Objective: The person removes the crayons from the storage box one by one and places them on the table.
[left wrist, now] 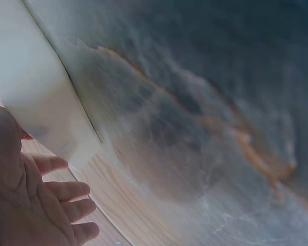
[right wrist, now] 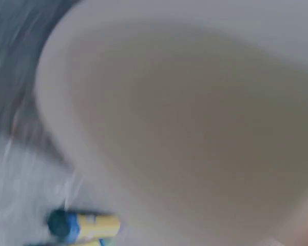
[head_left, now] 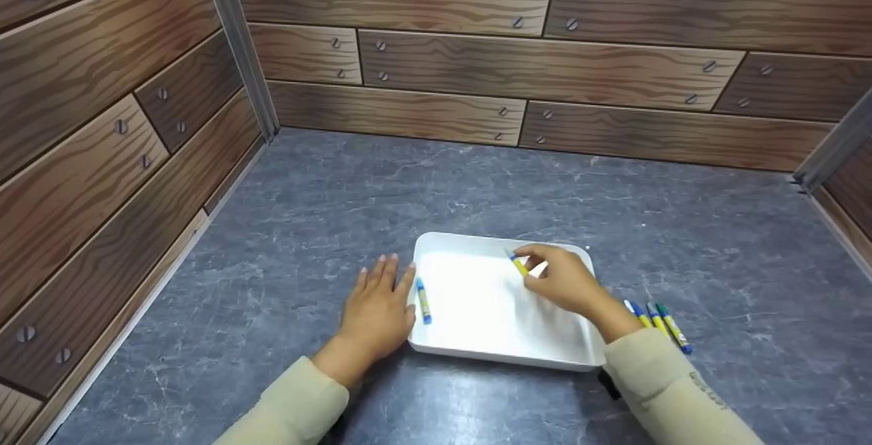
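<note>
A white tray (head_left: 477, 353) stands on the grey marbled table. Inside it, along the left wall, lies a crayon (head_left: 424, 300) with a blue tip and a yellow-and-blue wrapper. My right hand (head_left: 562, 280) is over the tray's right half, pinching a yellow-and-blue crayon (head_left: 519, 266) with a greyish tip between thumb and fingers. My left hand (head_left: 378, 309) lies flat at the tray's left edge, fingers straight and spread. In the left wrist view its fingers (left wrist: 74, 209) stretch out beside the tray's wall (left wrist: 46, 97).
Right of the tray, several more crayons (head_left: 671, 328) lie side by side, partly behind my right wrist. A green-ended crayon (right wrist: 95, 227) shows in the right wrist view, where a blurred pale surface hides most. Wood-patterned walls (head_left: 443, 63) enclose the table (head_left: 306, 200).
</note>
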`<state>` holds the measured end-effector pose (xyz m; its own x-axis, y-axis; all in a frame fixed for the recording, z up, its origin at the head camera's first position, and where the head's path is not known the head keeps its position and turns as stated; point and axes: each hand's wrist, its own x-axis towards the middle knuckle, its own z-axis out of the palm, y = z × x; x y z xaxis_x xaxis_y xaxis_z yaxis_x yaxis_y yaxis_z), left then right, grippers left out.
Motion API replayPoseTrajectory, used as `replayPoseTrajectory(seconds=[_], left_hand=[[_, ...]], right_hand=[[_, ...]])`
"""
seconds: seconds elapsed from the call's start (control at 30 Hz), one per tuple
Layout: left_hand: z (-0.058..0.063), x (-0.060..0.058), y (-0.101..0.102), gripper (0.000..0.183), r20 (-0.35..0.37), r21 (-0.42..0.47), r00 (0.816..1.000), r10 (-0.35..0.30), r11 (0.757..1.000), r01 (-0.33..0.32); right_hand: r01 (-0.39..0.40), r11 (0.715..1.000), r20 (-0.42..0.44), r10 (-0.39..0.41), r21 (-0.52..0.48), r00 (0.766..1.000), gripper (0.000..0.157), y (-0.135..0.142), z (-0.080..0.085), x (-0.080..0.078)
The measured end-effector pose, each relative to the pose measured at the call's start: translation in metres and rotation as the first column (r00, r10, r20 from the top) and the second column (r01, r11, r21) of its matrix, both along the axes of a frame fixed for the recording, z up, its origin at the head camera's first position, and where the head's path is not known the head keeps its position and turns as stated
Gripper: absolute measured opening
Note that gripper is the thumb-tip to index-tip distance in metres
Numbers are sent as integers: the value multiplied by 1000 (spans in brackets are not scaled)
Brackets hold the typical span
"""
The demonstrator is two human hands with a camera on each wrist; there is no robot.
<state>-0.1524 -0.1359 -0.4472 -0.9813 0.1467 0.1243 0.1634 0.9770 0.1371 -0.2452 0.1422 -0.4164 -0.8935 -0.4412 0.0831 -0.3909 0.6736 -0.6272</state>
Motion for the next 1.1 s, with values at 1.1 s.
replayPoseTrajectory(seconds=[1.1], left_hand=[[-1,2,-1,56,-14,33,1000,-21,999,21]], right_hand=[[289,953,-56,-285,92,957,44,186,-11,34]])
